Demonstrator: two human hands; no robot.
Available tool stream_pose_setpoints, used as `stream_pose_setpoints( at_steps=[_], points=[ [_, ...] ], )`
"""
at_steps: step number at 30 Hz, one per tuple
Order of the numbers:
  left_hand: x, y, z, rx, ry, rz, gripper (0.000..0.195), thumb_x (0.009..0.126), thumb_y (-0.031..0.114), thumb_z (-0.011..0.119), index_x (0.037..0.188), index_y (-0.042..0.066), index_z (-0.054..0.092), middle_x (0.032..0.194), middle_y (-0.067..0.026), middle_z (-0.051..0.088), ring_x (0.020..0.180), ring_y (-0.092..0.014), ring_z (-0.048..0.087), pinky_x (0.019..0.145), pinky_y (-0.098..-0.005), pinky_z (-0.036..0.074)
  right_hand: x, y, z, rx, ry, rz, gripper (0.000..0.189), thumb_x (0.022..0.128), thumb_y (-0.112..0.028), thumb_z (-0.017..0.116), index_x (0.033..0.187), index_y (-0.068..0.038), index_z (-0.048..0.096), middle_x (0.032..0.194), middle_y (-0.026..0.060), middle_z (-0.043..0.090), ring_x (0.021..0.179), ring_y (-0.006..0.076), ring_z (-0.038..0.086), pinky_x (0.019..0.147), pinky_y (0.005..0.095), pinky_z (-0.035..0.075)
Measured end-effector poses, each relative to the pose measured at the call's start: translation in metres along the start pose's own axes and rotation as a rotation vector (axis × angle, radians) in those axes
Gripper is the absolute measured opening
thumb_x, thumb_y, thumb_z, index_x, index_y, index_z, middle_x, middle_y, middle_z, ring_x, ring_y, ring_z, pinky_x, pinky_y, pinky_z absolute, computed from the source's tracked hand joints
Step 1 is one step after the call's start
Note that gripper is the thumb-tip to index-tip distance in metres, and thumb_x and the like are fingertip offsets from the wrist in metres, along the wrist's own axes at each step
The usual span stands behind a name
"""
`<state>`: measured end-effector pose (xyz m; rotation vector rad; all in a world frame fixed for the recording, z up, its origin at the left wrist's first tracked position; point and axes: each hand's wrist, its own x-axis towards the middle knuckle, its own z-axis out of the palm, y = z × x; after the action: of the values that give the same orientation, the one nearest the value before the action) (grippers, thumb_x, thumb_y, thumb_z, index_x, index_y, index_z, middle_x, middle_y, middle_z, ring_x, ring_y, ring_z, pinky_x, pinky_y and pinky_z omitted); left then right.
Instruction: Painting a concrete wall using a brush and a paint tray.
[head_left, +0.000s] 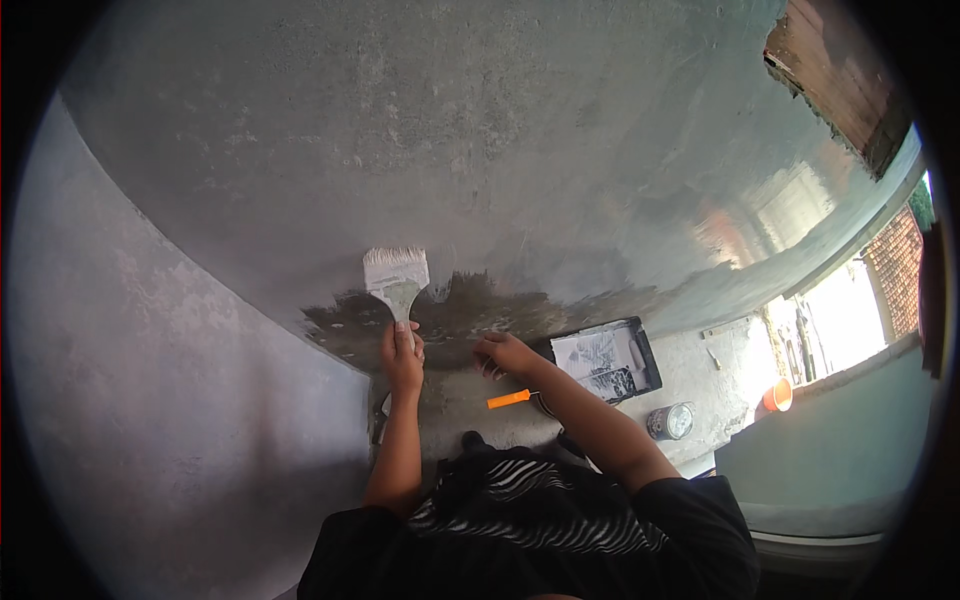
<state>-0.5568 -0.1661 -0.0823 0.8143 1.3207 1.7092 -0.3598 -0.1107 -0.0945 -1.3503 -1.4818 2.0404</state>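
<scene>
My left hand (403, 365) grips the handle of a wide flat paintbrush (397, 279). White paint coats its bristles, which point up the wall and overlap its lower part in view; whether they touch cannot be told. The grey wall (480, 165) looks smooth and coated higher up, with a darker, rough-edged band (480, 307) along its lower part. Loosely curled, my right hand (501, 355) is before that band with nothing visible in it. Below it lies an orange handle (508, 399) with a metal rod, probably a paint roller's, partly hidden by my right forearm.
A black paint tray (646, 352) with white paint lies on the floor right of my right hand. Farther right are a paint can (670, 421), a thin tool (714, 360) and an orange pot (778, 394) near a bright opening. A pale side wall (187, 360) adjoins on the left.
</scene>
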Motion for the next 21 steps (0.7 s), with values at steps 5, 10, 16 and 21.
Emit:
stream_pose_setpoints(
  at_steps=[5, 10, 16, 21],
  points=[
    [0.024, -0.067, -0.017, -0.008, -0.101, -0.031, 0.035, 0.098, 0.039, 0.040, 0.086, 0.008, 0.051, 0.056, 0.0028, 0.041, 0.042, -0.005, 0.035, 0.037, -0.0203, 0.027, -0.004, 0.001, -0.001, 0.002, 0.016, -0.001, 0.023, 0.086, -0.028, 0.050, 0.089, -0.006, 0.058, 0.075, 0.0045, 0.063, 0.061, 0.0145, 0.060, 0.053, 0.0282, 0.048],
    [0.005, -0.134, -0.032, -0.002, -0.071, -0.311, 0.037, 0.097, 0.041, 0.040, 0.084, 0.008, 0.051, 0.055, 0.0029, 0.041, 0.041, -0.006, 0.037, 0.037, -0.0224, 0.029, -0.002, 0.000, 0.001, -0.046, 0.029, 0.035, 0.021, 0.088, -0.027, 0.049, 0.087, -0.008, 0.059, 0.076, 0.0046, 0.062, 0.064, 0.0139, 0.060, 0.057, 0.0281, 0.048],
    [-0.017, -0.147, -0.036, 0.030, -0.074, -0.687, 0.037, 0.096, 0.042, 0.042, 0.086, 0.008, 0.053, 0.053, 0.0028, 0.040, 0.038, -0.007, 0.034, 0.035, -0.0222, 0.026, 0.005, 0.016, 0.000, -0.063, 0.029, 0.067, 0.025, 0.088, -0.028, 0.049, 0.089, -0.006, 0.059, 0.077, 0.0059, 0.064, 0.061, 0.0150, 0.061, 0.054, 0.0289, 0.050],
    [-0.009, -0.073, 0.023, 0.120, -0.131, -0.390, 0.037, 0.099, 0.036, 0.038, 0.083, 0.005, 0.052, 0.052, 0.0019, 0.040, 0.041, -0.008, 0.038, 0.037, -0.0244, 0.029, 0.012, 0.029, -0.003, -0.066, 0.108, 0.101, 0.026, 0.084, -0.028, 0.050, 0.089, -0.004, 0.059, 0.075, 0.0077, 0.064, 0.059, 0.0174, 0.062, 0.050, 0.0297, 0.049]
  ],
)
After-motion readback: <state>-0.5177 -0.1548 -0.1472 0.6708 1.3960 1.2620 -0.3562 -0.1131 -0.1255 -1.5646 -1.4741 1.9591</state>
